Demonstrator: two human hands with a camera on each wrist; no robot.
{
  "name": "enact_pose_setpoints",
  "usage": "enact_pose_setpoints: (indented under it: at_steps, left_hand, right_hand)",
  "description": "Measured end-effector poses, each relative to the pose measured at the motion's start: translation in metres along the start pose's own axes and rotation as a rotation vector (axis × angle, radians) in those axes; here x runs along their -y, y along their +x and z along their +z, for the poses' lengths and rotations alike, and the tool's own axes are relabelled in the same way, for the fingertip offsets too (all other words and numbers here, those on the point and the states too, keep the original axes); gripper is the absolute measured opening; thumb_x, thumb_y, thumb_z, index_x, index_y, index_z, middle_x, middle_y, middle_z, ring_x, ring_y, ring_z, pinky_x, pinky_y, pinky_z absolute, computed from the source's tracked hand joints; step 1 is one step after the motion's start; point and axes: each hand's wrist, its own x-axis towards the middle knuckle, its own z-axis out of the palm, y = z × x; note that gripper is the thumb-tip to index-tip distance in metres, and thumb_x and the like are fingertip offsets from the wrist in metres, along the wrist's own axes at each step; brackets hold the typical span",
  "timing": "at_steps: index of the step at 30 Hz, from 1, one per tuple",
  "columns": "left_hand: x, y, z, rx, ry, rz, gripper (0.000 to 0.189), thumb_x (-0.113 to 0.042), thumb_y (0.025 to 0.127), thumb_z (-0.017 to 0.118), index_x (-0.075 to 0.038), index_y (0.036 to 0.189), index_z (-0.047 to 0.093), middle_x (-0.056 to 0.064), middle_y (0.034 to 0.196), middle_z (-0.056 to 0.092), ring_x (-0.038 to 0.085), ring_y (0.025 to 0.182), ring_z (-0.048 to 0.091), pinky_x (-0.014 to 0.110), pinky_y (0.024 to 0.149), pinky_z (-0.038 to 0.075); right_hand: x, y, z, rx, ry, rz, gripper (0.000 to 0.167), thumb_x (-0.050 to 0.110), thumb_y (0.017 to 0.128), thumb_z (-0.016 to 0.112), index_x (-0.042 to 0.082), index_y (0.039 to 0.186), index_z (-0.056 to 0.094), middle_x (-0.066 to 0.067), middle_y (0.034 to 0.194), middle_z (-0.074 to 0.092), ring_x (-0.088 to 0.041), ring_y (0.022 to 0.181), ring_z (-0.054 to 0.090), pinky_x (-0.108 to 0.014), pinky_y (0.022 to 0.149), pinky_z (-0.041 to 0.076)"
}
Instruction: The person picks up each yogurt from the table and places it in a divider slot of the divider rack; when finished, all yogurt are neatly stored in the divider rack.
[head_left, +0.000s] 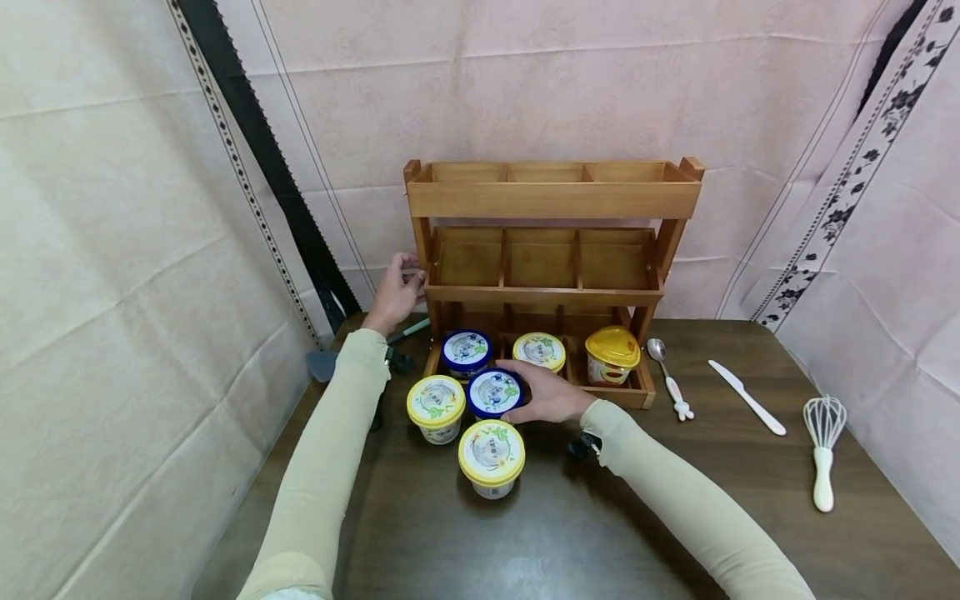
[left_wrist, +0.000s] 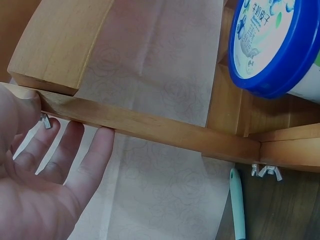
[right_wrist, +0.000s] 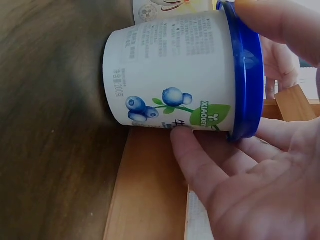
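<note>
Front yellow-lidded tub [head_left: 491,454]: upright on the dark wooden table [head_left: 420,542], nearest the person.
Left yellow-lidded tub [head_left: 435,408]: upright on the table, a little farther back and to the left.
Blue-lidded blueberry tub [head_left: 495,393]: upright between the two yellow-lidded tubs and the rack; whether its base touches the table cannot be told.
Right hand [head_left: 551,392]: partly closed, thumb at the lid's rim and fingers along the far side, gripping the blueberry tub.
Whisk [head_left: 823,450]: on the table at far right, white handle toward the person.
White knife [head_left: 747,397]: lying slantwise left of the whisk.
Spoon [head_left: 670,379]: just beside the rack, its white handle ending in a rabbit shape.
Rack's bottom tier: another blue-lidded tub [head_left: 467,350] at left, a pale-lidded tub [head_left: 539,350] in the middle, a plain yellow-lidded tub [head_left: 613,358] at right.
Mint-green handle [left_wrist: 237,205]: on the table, left of the rack.
Left hand [head_left: 401,292]: fingers spread and nearly straight, fingertips and thumb touching the left post [left_wrist: 150,125].
Wooden rack [head_left: 555,200]: three tiers, the upper two each divided into three compartments.
Patterned cloth [head_left: 562,100]: hanging behind the rack.
</note>
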Motion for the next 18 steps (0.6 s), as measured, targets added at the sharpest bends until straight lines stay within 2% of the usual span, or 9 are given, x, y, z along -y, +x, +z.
enact_pose_setpoints:
  at_steps: [8, 10, 16, 18]
  left_hand:
    - [0.003, 0.002, -0.001, 0.006, 0.01, 0.006, 0.032, -0.019, 0.114, 0.048, -0.011, 0.144, 0.042, 0.016, 0.145, 0.049, 0.034, 0.129, 0.058, 0.057, 0.1, 0.06]
    - [0.004, 0.002, -0.001, 0.007, 0.01, 0.005, 0.032, -0.019, 0.114, 0.048, -0.011, 0.145, 0.042, 0.016, 0.146, 0.048, 0.034, 0.13, 0.058, 0.058, 0.101, 0.059]
    - [0.004, 0.002, -0.001, 0.009, 0.01, 0.005, 0.033, -0.019, 0.114, 0.048, -0.012, 0.145, 0.042, 0.015, 0.148, 0.048, 0.033, 0.132, 0.057, 0.057, 0.101, 0.06]
    - [0.003, 0.002, -0.001, 0.011, 0.009, 0.006, 0.033, -0.019, 0.114, 0.048, -0.012, 0.145, 0.042, 0.015, 0.147, 0.048, 0.033, 0.132, 0.057, 0.057, 0.1, 0.06]
  right_hand:
    - [0.005, -0.003, -0.007, -0.043, -0.049, 0.007, 0.102, 0.051, 0.081, 0.09, 0.016, 0.163, 0.04, -0.009, 0.166, 0.045, -0.032, 0.154, 0.041, -0.059, 0.127, 0.034]
    - [0.007, -0.004, -0.01, -0.057, -0.054, 0.007, 0.101, 0.051, 0.081, 0.09, 0.017, 0.163, 0.04, -0.009, 0.166, 0.044, -0.032, 0.152, 0.043, -0.058, 0.125, 0.038]
    - [0.017, -0.011, -0.019, -0.095, -0.005, -0.003, 0.099, 0.049, 0.083, 0.089, 0.019, 0.163, 0.04, -0.007, 0.165, 0.045, -0.031, 0.147, 0.049, -0.053, 0.114, 0.052]
    - [0.022, -0.014, -0.022, -0.11, 0.013, -0.002, 0.098, 0.049, 0.083, 0.09, 0.02, 0.163, 0.041, -0.006, 0.164, 0.046, -0.031, 0.147, 0.049, -0.054, 0.114, 0.052]
